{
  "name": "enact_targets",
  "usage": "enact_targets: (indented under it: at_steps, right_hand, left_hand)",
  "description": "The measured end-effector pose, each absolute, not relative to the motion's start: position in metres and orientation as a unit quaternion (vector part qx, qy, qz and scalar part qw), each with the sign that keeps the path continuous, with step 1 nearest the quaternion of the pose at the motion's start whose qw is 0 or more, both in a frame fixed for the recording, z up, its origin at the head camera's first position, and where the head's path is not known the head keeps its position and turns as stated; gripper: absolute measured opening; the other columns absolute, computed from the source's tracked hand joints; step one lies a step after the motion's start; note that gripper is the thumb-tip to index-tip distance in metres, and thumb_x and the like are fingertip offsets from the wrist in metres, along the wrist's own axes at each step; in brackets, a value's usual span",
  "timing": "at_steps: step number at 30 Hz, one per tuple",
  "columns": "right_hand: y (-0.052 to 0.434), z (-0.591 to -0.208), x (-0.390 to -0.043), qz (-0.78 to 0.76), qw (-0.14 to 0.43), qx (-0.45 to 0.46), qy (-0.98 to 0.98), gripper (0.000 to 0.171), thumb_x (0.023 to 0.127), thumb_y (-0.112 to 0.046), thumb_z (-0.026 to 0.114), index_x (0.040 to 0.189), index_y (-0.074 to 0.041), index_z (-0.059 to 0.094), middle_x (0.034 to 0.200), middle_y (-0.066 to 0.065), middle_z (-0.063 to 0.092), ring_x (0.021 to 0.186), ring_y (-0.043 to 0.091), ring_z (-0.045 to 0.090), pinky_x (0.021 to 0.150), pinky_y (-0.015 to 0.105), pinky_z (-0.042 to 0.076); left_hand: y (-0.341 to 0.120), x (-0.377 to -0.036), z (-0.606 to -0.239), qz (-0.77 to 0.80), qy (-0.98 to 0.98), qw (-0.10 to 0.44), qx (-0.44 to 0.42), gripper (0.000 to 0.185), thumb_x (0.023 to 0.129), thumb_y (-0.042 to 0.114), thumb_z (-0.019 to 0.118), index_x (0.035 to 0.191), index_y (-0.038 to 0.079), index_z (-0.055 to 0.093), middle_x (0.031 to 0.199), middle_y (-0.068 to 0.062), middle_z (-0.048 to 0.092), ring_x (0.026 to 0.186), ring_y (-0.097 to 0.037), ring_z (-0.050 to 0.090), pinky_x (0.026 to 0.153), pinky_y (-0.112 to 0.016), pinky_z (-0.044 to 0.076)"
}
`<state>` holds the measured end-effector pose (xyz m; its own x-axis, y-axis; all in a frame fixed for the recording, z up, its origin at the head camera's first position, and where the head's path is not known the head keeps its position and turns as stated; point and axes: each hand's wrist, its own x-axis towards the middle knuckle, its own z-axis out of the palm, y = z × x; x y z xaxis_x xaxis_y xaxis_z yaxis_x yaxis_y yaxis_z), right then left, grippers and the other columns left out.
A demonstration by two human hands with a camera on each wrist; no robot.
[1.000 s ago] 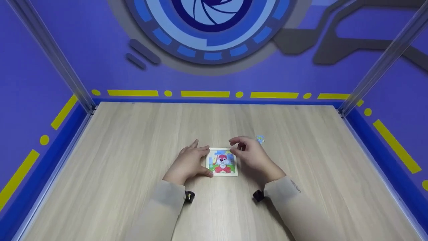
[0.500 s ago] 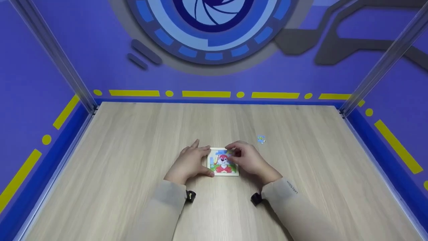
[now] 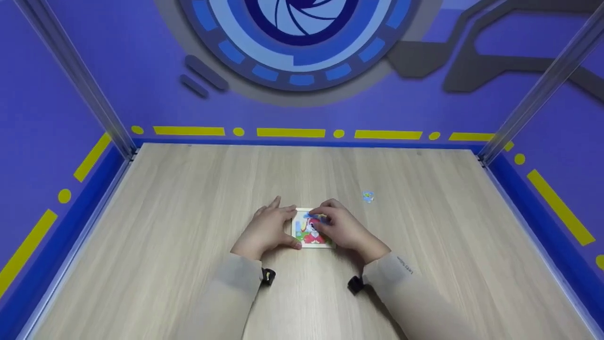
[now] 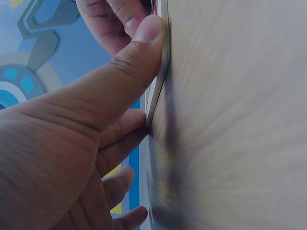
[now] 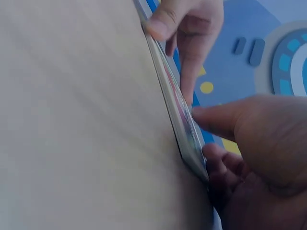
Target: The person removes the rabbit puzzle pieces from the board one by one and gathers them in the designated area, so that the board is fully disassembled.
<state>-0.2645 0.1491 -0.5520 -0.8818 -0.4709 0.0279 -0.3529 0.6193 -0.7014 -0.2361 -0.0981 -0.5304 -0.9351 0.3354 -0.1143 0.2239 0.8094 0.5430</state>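
Note:
A small square puzzle board (image 3: 306,234) with a red rabbit picture lies flat on the wooden table (image 3: 188,212), seen edge-on in the left wrist view (image 4: 160,81) and the right wrist view (image 5: 180,112). My left hand (image 3: 278,227) holds its left side, the thumb (image 4: 120,72) pressed on the near edge and fingers at the far corner. My right hand (image 3: 337,227) lies over the board's right and top, its curled fingers on a blue piece (image 3: 313,216) at the top. The right thumb (image 5: 216,117) touches the board's face. Much of the picture is hidden.
One loose light-blue puzzle piece (image 3: 368,196) lies on the table to the right of and beyond the board. Purple walls with yellow stripes (image 3: 290,132) and metal corner posts (image 3: 533,101) close off the table on three sides.
My right hand came down and to the left from above the board's far right corner onto the board, bringing the small piece with it. The left hand stayed put.

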Motion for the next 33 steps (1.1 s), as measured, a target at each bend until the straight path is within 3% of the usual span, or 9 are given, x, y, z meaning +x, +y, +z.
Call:
enact_targets:
  at_steps: [8, 18, 33]
  right_hand:
    - [0.139, -0.551, -0.264, -0.329, 0.065, -0.241, 0.911, 0.031, 0.111, -0.012, 0.070, 0.141, -0.010, 0.080, 0.138, 0.018, 0.061, 0.126, 0.035, 0.061, 0.117, 0.059, 0.056]
    - [0.135, -0.548, -0.265, -0.323, 0.082, -0.234, 0.913, 0.033, 0.110, -0.010, 0.071, 0.141, -0.011, 0.080, 0.132, 0.015, 0.058, 0.123, 0.033, 0.053, 0.114, 0.056, 0.051]
    - [0.135, -0.548, -0.264, -0.334, 0.072, -0.227, 0.912, 0.030, 0.109, -0.009, 0.072, 0.138, -0.015, 0.079, 0.145, 0.017, 0.058, 0.136, 0.042, 0.057, 0.120, 0.061, 0.054]
  left_hand:
    - [-0.098, -0.238, -0.532, 0.280, 0.942, 0.104, 0.153, 0.099, 0.079, 0.045, 0.103, 0.162, 0.009, 0.063, 0.176, -0.001, 0.053, 0.179, -0.038, 0.018, 0.146, -0.064, 0.018]
    - [-0.099, -0.236, -0.533, 0.273, 0.944, 0.103, 0.153, 0.099, 0.079, 0.045, 0.103, 0.161, 0.009, 0.063, 0.176, -0.002, 0.053, 0.178, -0.037, 0.019, 0.146, -0.064, 0.018]
    - [-0.099, -0.236, -0.532, 0.272, 0.944, 0.103, 0.155, 0.098, 0.079, 0.047, 0.102, 0.162, 0.010, 0.063, 0.175, -0.002, 0.053, 0.178, -0.039, 0.019, 0.145, -0.066, 0.019]
